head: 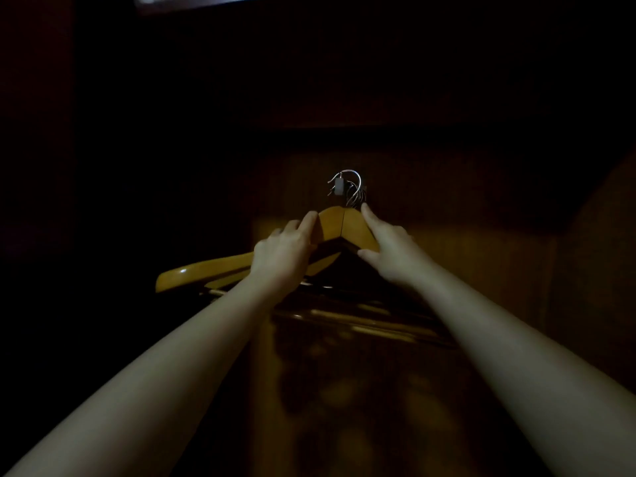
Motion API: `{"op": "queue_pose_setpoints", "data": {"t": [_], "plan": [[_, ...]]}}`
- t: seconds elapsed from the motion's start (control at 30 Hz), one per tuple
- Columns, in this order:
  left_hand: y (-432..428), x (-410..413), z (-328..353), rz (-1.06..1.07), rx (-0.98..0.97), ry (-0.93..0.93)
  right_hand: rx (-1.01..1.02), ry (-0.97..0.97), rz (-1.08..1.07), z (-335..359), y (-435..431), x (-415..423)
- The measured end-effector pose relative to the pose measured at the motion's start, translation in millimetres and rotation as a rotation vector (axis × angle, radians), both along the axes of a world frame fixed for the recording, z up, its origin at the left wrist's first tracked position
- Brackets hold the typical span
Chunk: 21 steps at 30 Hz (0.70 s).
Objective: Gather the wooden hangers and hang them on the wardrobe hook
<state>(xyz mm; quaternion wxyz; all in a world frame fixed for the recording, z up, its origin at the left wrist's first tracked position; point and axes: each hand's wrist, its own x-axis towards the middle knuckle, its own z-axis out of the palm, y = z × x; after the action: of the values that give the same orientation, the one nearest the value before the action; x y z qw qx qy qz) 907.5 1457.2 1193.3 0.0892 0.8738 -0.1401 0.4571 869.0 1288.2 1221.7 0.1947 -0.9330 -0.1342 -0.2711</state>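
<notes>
A bundle of yellow wooden hangers (339, 225) hangs with its metal hooks (351, 191) gathered over the small wardrobe hook (339, 186) on the dark wood panel. My left hand (284, 253) grips the left shoulder of the front hanger, index finger stretched up toward the peak. My right hand (387, 247) pinches the right shoulder between thumb and fingers, its index finger reaching up to the base of the metal hooks. The hangers' lower bars (361, 318) show dimly beneath my forearms.
The wardrobe interior is very dark. A brown wooden back panel (481, 256) is lit faintly around the hook. A dark shelf edge (378, 132) runs above it. A pale strip of light (192, 0) shows at the top left.
</notes>
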Motion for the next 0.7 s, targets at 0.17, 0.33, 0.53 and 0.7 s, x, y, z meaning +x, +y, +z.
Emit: {"op": "queue_pose_setpoints", "data": {"t": [0.17, 0.33, 0.53, 0.7], "plan": [[4.4, 11.7, -25.7, -0.016, -0.057, 0.061, -0.050, -0.061, -0.045, -20.3, 10.5, 6.5], [1.4, 15.9, -35.0, -0.030, -0.099, 0.030, -0.055, -0.165, -0.086, -41.4, 14.0, 9.2], [11.8, 15.0, -36.5, -0.080, -0.074, 0.154, -0.036, -0.098, -0.083, -54.0, 8.4, 6.9], [15.0, -14.3, -39.6, -0.060, -0.050, 0.324, -0.175, -0.188, -0.111, -58.9, 8.9, -16.8]]}}
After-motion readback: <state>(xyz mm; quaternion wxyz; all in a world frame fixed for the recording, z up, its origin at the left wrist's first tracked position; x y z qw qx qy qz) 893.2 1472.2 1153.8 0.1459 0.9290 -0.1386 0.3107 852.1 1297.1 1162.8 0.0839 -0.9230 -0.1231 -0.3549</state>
